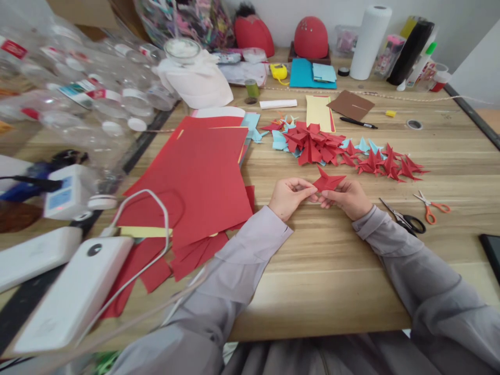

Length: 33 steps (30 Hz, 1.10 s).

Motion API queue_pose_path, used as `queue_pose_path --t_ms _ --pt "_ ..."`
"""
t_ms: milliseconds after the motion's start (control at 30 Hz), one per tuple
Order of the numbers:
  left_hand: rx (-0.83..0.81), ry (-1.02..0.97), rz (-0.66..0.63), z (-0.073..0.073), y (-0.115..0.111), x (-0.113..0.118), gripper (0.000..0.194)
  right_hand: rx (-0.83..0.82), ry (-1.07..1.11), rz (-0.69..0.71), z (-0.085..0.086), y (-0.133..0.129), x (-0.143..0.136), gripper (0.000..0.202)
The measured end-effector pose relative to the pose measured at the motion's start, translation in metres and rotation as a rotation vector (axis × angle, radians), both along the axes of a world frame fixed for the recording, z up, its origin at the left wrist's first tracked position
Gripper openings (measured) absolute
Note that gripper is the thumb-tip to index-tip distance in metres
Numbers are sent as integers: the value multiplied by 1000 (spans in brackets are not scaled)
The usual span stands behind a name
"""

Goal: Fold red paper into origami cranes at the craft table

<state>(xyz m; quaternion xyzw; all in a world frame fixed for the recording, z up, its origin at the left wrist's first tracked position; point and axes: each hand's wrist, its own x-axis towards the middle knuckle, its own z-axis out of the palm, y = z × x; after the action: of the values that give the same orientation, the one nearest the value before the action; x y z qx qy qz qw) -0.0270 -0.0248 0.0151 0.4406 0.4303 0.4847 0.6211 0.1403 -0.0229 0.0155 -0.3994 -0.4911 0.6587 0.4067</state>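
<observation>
A small folded red paper piece (pixel 328 180) with pointed tips is held between my two hands, just above the wooden table (pixel 312 291). My left hand (pixel 291 196) pinches its left corner between thumb and fingers. On the right, my right hand (pixel 349 199) grips its lower right side, thumb on top. Beyond the hands lies a pile of folded red paper pieces (pixel 312 143), with some light blue ones (pixel 280 140) at its left edge. More folded red pieces (pixel 390 162) spread out to the right.
Large red sheets (pixel 211 182) lie left of my hands. Black scissors (pixel 406 219) and orange scissors (pixel 430 208) are at the right. White power banks (pixel 78 297) with a cable, and plastic bottles (pixel 105 104), fill the left. A brown square (pixel 351 106) lies further back.
</observation>
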Motion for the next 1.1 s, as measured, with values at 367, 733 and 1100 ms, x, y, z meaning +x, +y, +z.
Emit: queue_pose_path --t_ms 367,733,1100 --pt "34 39 -10 1 0 1 29 -27 13 36 1 1 1 27" --pt "49 26 4 2 -1 2 28 -18 8 85 2 2 2 29" --pt "69 -29 79 0 0 5 51 -26 5 78 -1 3 1 31"
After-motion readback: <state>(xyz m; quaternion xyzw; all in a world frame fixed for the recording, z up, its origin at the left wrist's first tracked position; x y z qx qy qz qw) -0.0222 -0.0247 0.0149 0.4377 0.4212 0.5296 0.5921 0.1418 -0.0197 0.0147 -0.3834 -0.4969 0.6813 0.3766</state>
